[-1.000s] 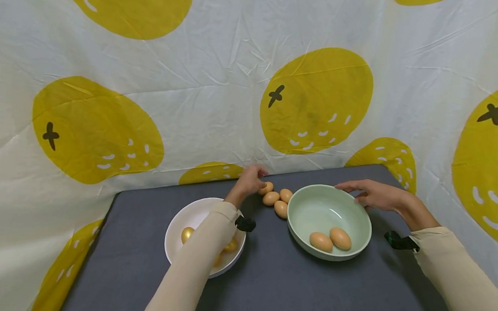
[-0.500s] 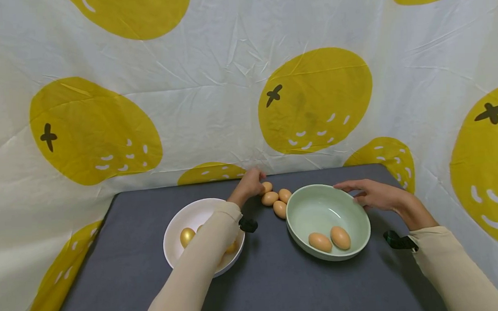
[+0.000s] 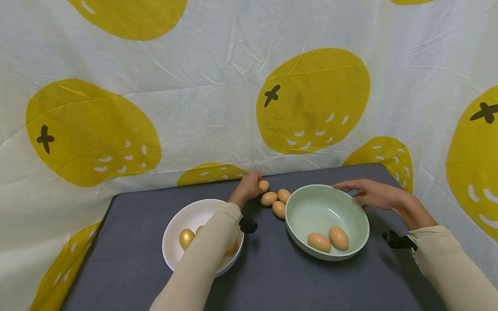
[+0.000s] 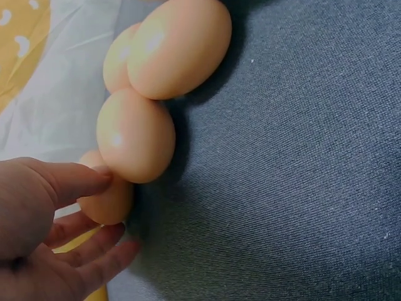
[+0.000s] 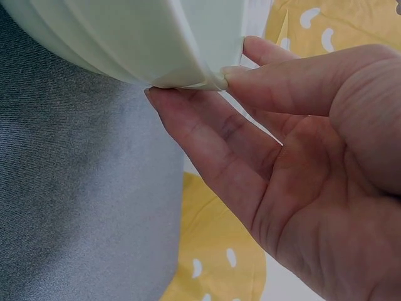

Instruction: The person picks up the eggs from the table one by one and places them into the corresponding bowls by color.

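Observation:
At the table's back edge, my left hand (image 3: 246, 189) has thumb and fingers around the farthest brown egg (image 3: 264, 186). In the left wrist view the thumb presses that egg (image 4: 109, 204) from one side, with fingers (image 4: 103, 244) on the other. Three more brown eggs (image 3: 269, 199) lie bunched beside it, left of a pale green bowl (image 3: 314, 208). Two brown eggs (image 3: 338, 238) rest inside this bowl. My right hand (image 3: 378, 195) holds the bowl's rim on its right side; the right wrist view shows the thumb (image 5: 282, 84) at the rim and fingers beneath.
A white bowl (image 3: 172, 233) with several golden eggs (image 3: 187, 238) stands on the left, partly hidden under my left forearm. The dark grey tabletop (image 3: 124, 253) ends at a white cloth (image 3: 214, 120) printed with yellow fruit.
The left hand has come down beside the farthest egg, its fingers now around the egg's left side. The right hand keeps its place on the green bowl. The head view has shifted slightly.

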### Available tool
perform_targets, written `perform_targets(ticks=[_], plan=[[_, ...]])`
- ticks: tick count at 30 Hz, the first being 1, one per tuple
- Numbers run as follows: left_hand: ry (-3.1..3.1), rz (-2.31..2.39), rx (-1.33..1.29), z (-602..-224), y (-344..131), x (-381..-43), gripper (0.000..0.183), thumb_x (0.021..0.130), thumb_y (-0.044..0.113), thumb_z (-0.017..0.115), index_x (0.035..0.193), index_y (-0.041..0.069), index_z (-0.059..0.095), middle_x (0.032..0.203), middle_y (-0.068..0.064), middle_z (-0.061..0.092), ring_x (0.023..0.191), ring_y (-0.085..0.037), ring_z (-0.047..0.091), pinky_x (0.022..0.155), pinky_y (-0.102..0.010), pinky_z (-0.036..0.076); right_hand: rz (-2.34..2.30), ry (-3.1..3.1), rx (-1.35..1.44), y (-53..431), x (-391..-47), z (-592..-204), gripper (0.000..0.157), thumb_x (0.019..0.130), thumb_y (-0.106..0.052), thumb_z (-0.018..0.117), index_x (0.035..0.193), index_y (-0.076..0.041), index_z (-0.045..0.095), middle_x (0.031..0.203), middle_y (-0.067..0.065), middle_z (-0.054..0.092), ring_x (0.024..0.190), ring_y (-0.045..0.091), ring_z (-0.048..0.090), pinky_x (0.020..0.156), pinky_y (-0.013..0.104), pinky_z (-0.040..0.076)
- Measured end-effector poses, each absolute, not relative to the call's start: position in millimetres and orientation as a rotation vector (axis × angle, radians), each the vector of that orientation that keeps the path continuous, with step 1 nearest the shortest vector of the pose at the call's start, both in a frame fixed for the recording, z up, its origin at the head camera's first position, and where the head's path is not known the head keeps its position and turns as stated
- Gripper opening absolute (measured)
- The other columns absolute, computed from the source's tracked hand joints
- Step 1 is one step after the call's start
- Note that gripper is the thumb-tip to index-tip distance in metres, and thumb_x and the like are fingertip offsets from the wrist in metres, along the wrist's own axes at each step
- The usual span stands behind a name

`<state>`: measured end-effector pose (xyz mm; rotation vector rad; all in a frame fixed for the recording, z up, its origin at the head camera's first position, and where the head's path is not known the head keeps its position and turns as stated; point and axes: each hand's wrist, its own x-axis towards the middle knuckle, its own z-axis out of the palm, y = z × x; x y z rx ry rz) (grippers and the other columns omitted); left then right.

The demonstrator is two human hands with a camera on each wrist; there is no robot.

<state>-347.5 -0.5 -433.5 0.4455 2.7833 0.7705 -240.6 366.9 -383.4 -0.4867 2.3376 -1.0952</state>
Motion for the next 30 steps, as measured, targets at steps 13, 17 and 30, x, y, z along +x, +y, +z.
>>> perform_targets(ticks=[13, 17, 30], plan=[[2.746, 0.951, 0.491, -426, -8, -349, 0.038, 0.091, 0.006, 0.071, 0.128, -0.002, 0.064, 0.126, -0.016, 0.066, 0.101, -0.028, 0.061, 0.089, -0.039, 0.051, -1.093, 2.33, -0.485, 367, -241, -384, 0.058, 0.1, 0.006, 0.048, 0.157, -0.003, 0.035, 0.151, 0.032, 0.04, 0.115, 0.036, 0.063, 0.083, 0.043, 0.058], [2.728, 0.974, 0.562, -420, -9, -349, 0.041, 0.092, 0.006, 0.07, 0.132, 0.001, 0.065, 0.13, -0.016, 0.066, 0.107, -0.029, 0.064, 0.088, -0.038, 0.053, -1.081, 2.342, -0.491, 368, -240, -383, 0.059, 0.1, 0.004, 0.05, 0.156, -0.003, 0.036, 0.151, 0.032, 0.04, 0.117, 0.037, 0.061, 0.083, 0.042, 0.058], [2.691, 1.099, 0.703, -408, -22, -340, 0.038, 0.088, 0.01, 0.076, 0.124, 0.006, 0.066, 0.123, -0.015, 0.067, 0.109, -0.029, 0.064, 0.085, -0.036, 0.054, -1.107, 2.316, -0.489, 366, -241, -383, 0.058, 0.1, 0.004, 0.05, 0.156, -0.001, 0.035, 0.152, 0.033, 0.04, 0.115, 0.035, 0.064, 0.082, 0.041, 0.059]])
